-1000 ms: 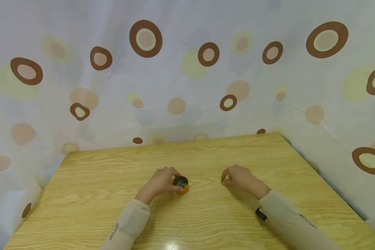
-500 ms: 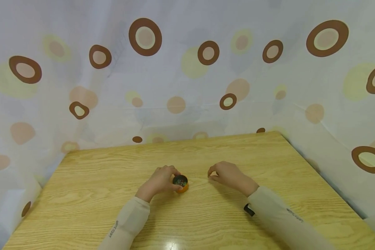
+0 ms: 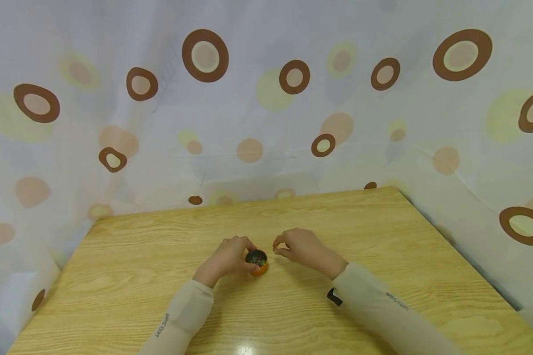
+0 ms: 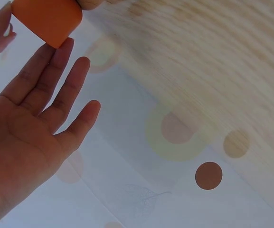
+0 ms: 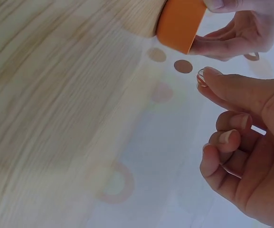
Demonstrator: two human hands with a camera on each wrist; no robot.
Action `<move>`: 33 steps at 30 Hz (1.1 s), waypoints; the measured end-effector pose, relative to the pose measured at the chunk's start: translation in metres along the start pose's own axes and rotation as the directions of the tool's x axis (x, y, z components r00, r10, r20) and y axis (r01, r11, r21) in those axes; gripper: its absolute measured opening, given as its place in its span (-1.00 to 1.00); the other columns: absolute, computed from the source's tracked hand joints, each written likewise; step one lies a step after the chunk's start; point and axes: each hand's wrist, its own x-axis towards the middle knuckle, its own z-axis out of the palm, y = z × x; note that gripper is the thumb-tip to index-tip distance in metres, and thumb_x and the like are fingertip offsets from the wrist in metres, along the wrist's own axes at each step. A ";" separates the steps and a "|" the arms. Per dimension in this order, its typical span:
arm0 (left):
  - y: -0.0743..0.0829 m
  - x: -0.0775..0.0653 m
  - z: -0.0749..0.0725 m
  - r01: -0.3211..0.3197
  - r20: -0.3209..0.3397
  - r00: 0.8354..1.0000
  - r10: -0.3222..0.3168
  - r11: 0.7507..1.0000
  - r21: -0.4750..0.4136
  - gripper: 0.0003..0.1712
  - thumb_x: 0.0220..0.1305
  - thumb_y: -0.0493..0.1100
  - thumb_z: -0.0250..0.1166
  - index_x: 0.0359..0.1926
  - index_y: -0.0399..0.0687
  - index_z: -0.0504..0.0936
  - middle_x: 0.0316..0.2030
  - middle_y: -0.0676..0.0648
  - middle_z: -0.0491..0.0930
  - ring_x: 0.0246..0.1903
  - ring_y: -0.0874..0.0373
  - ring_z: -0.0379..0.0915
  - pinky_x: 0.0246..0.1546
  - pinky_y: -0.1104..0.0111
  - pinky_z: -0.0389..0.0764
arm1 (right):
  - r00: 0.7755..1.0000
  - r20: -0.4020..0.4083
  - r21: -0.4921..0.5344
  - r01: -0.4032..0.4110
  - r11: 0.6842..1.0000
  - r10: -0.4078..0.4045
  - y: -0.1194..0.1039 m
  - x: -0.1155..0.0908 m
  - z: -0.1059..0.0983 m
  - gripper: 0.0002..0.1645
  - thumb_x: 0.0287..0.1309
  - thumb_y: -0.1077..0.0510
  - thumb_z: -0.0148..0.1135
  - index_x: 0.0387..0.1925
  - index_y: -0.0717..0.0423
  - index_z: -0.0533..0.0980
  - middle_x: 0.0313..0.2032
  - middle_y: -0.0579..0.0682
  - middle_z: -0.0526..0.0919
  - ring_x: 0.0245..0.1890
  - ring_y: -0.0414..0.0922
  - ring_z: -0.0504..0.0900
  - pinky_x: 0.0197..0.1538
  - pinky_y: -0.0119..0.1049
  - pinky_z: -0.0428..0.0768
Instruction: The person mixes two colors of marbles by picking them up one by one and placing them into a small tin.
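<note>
My left hand (image 3: 227, 258) grips a small orange bowl (image 3: 262, 269) by its rim, thumb on the near side and fingers on the far side. The bowl stands on the wooden table, its dark inside dotted with several small shiny, coloured things. In the left wrist view, its plain orange wall (image 4: 51, 21) shows between thumb and fingertips. Just right of the bowl, my right hand (image 3: 305, 248) pinches a small glassy marble (image 5: 201, 78) between thumb and index finger. The other fingers of that hand curl loosely. Fingertips hide part of the marble.
The light wooden table (image 3: 160, 236) reaches back to a white curtain (image 3: 231, 113) printed with brown and yellow rings, which also runs along both sides. A black strap (image 3: 335, 297) shows at the right sleeve (image 3: 373, 301).
My right hand has moved left across the table to beside the bowl, its thumb and index finger still pinched together. The left hand and the bowl have stayed in place.
</note>
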 end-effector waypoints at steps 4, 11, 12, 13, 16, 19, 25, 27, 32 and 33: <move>0.000 0.000 0.000 0.000 0.000 1.000 0.000 1.000 -0.009 -0.52 0.02 -0.07 0.51 -0.06 -0.24 0.66 -0.15 -0.10 0.62 -0.08 -0.09 0.48 0.13 -0.05 0.30 | 1.000 -0.010 -0.004 0.018 1.000 -0.018 -0.007 0.004 0.002 -0.83 0.19 0.11 0.31 -0.20 0.04 0.69 -0.25 0.00 0.72 -0.37 -0.14 0.64 -0.37 -0.31 0.57; 0.000 -0.001 0.001 -0.012 -0.008 1.000 0.012 1.000 -0.006 -0.54 0.02 -0.07 0.52 -0.08 -0.23 0.68 -0.17 -0.09 0.62 -0.11 -0.08 0.49 0.10 -0.07 0.32 | 0.999 -0.014 -0.016 0.038 0.999 -0.038 -0.015 0.009 0.008 -0.81 0.18 0.12 0.33 -0.17 0.06 0.68 -0.23 0.00 0.72 -0.32 -0.12 0.66 -0.35 -0.30 0.60; 0.000 -0.001 0.001 -0.015 -0.009 1.000 0.015 1.000 -0.003 -0.54 0.02 -0.07 0.51 -0.09 -0.22 0.68 -0.18 -0.08 0.62 -0.11 -0.07 0.49 0.09 -0.07 0.33 | 0.999 -0.014 -0.020 0.042 0.999 -0.042 -0.015 0.009 0.009 -0.81 0.17 0.13 0.33 -0.17 0.07 0.68 -0.24 0.00 0.71 -0.32 -0.12 0.66 -0.35 -0.30 0.60; -0.001 -0.001 0.002 -0.016 -0.010 1.000 0.016 1.000 -0.001 -0.55 0.02 -0.07 0.51 -0.09 -0.21 0.68 -0.18 -0.08 0.62 -0.12 -0.07 0.49 0.09 -0.07 0.33 | 0.999 -0.013 -0.021 0.045 0.999 -0.045 -0.016 0.009 0.009 -0.80 0.17 0.13 0.33 -0.17 0.07 0.68 -0.24 0.00 0.71 -0.32 -0.12 0.66 -0.35 -0.30 0.60; -0.001 -0.001 0.002 -0.022 -0.011 1.000 0.022 1.000 0.004 -0.58 0.02 -0.07 0.51 -0.11 -0.19 0.69 -0.19 -0.06 0.62 -0.14 -0.05 0.48 0.07 -0.07 0.35 | 0.998 -0.012 -0.023 0.054 0.998 -0.054 -0.018 0.010 0.009 -0.80 0.17 0.14 0.33 -0.16 0.07 0.68 -0.25 0.01 0.71 -0.33 -0.12 0.65 -0.36 -0.31 0.59; -0.001 -0.001 0.002 -0.027 -0.014 1.000 0.028 1.000 0.008 -0.59 0.02 -0.07 0.51 -0.12 -0.17 0.69 -0.19 -0.06 0.62 -0.15 -0.04 0.48 0.07 -0.07 0.35 | 0.998 -0.016 -0.022 0.065 0.998 -0.066 -0.019 0.011 0.010 -0.80 0.17 0.14 0.33 -0.16 0.08 0.68 -0.25 0.01 0.71 -0.32 -0.12 0.65 -0.34 -0.31 0.60; -0.001 0.000 0.002 -0.038 -0.021 0.999 0.038 0.999 0.005 -0.61 0.03 -0.07 0.51 -0.14 -0.18 0.69 -0.18 -0.07 0.62 -0.16 -0.05 0.48 0.07 -0.09 0.34 | 0.996 -0.034 -0.019 0.084 0.996 -0.085 -0.021 0.012 0.010 -0.78 0.15 0.14 0.35 -0.15 0.09 0.68 -0.25 0.01 0.71 -0.32 -0.10 0.66 -0.33 -0.30 0.60; -0.001 0.000 0.001 -0.039 -0.021 0.999 0.039 0.999 0.007 -0.61 0.03 -0.07 0.51 -0.14 -0.18 0.69 -0.18 -0.07 0.62 -0.16 -0.05 0.49 0.06 -0.08 0.35 | 0.995 -0.037 -0.019 0.088 0.996 -0.089 -0.021 0.012 0.009 -0.78 0.15 0.14 0.35 -0.15 0.09 0.67 -0.24 0.02 0.71 -0.31 -0.10 0.66 -0.32 -0.29 0.61; -0.001 0.000 0.001 -0.031 -0.019 0.999 0.031 0.999 0.018 -0.61 0.03 -0.07 0.51 -0.14 -0.17 0.70 -0.18 -0.06 0.62 -0.15 -0.05 0.49 0.07 -0.08 0.35 | 0.995 -0.031 -0.017 0.089 0.996 -0.090 -0.021 0.013 0.010 -0.78 0.15 0.14 0.34 -0.15 0.10 0.67 -0.23 0.02 0.71 -0.32 -0.10 0.66 -0.33 -0.30 0.60; -0.001 0.000 0.001 -0.027 -0.018 0.999 0.028 0.999 0.018 -0.61 0.03 -0.07 0.51 -0.14 -0.16 0.70 -0.19 -0.06 0.62 -0.15 -0.05 0.49 0.07 -0.08 0.35 | 0.996 -0.029 -0.016 0.088 0.996 -0.088 -0.021 0.013 0.010 -0.78 0.16 0.14 0.34 -0.15 0.10 0.67 -0.23 0.02 0.71 -0.32 -0.10 0.66 -0.33 -0.30 0.60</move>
